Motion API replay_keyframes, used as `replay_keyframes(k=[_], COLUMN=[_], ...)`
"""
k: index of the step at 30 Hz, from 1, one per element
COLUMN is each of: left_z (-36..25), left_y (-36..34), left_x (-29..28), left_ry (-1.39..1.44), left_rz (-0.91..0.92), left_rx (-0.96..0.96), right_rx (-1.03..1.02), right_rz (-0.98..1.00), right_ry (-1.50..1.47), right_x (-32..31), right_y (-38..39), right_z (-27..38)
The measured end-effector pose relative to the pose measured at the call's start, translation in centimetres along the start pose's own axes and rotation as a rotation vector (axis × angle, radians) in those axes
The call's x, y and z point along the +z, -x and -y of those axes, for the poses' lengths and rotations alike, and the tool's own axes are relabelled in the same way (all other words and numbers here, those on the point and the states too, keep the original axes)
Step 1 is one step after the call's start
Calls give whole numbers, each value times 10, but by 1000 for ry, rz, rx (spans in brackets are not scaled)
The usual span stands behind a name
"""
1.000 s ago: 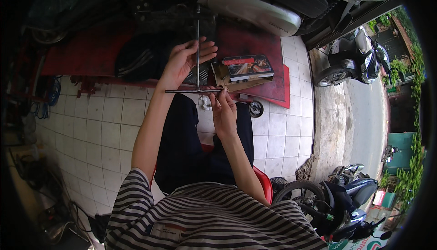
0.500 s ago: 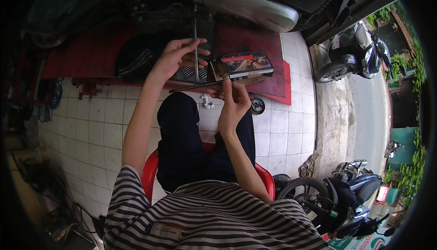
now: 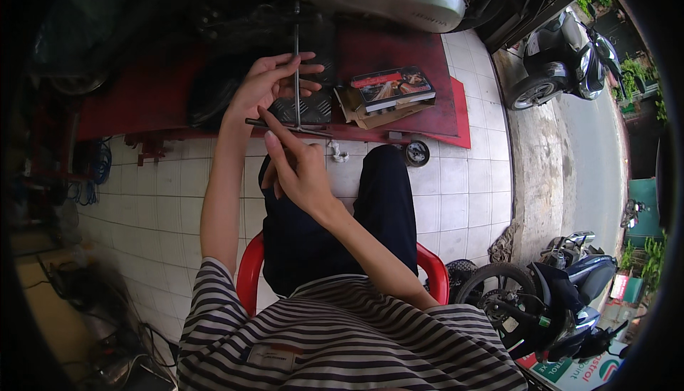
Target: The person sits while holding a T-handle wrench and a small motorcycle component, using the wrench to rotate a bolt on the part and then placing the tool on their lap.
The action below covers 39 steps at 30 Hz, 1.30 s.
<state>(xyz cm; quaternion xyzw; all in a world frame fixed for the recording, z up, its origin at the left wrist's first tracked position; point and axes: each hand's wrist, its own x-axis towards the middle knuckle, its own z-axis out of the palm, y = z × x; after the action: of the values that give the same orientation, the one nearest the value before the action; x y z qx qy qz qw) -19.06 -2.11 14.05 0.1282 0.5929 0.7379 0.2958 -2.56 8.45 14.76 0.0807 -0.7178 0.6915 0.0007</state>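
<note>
A steel T-handle wrench (image 3: pixel 297 95) reaches from the underside of a motorcycle toward me, its crossbar at my end. My left hand (image 3: pixel 269 85) is loosely round the shaft, thumb on the near side and fingers stretched behind it. At the crossbar is my right hand (image 3: pixel 303 174), index finger and thumb extended and apart. That index finger crosses the bar's left part; whether it presses on it I cannot tell. The wrench's far end meets the dark machine beside a silver engine cover (image 3: pixel 388 1), where the fastener is hidden.
On the red bench (image 3: pixel 392 45) a printed box (image 3: pixel 392 90) rests on brown cardboard (image 3: pixel 349 110). A small round dark part (image 3: pixel 417 153) and a crumpled white rag (image 3: pixel 338 152) lie on the tiled floor. Motorcycles (image 3: pixel 563 56) stand at right. I sit on a red chair (image 3: pixel 251 263).
My right hand has moved left from beside the box to the wrench's crossbar, and the crossbar has turned. My left hand remains round the shaft. The whole view has shifted slightly.
</note>
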Motion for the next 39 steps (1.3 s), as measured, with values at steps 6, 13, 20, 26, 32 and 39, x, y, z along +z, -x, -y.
replay_keyframes(k=[6, 13, 20, 26, 32, 39], left_z=[0, 9, 2, 20, 61, 172], left_y=[-7, -20, -22, -20, 23, 96], left_x=[5, 9, 1, -5, 16, 34], left_ry=[153, 238, 213, 325, 477, 533], left_rz=[75, 67, 24, -6, -181, -213], left_rx=[9, 49, 30, 46, 43, -34], right_rx=[266, 36, 326, -144, -29, 140], right_rz=[34, -162, 47, -159, -481, -255], right_ry=[-603, -491, -606, -202, -227, -143], right_x=[-9, -36, -16, -43, -89, -101], right_y=[21, 21, 18, 23, -27, -182], right_z=[-32, -12, -32, -4, -26, -78])
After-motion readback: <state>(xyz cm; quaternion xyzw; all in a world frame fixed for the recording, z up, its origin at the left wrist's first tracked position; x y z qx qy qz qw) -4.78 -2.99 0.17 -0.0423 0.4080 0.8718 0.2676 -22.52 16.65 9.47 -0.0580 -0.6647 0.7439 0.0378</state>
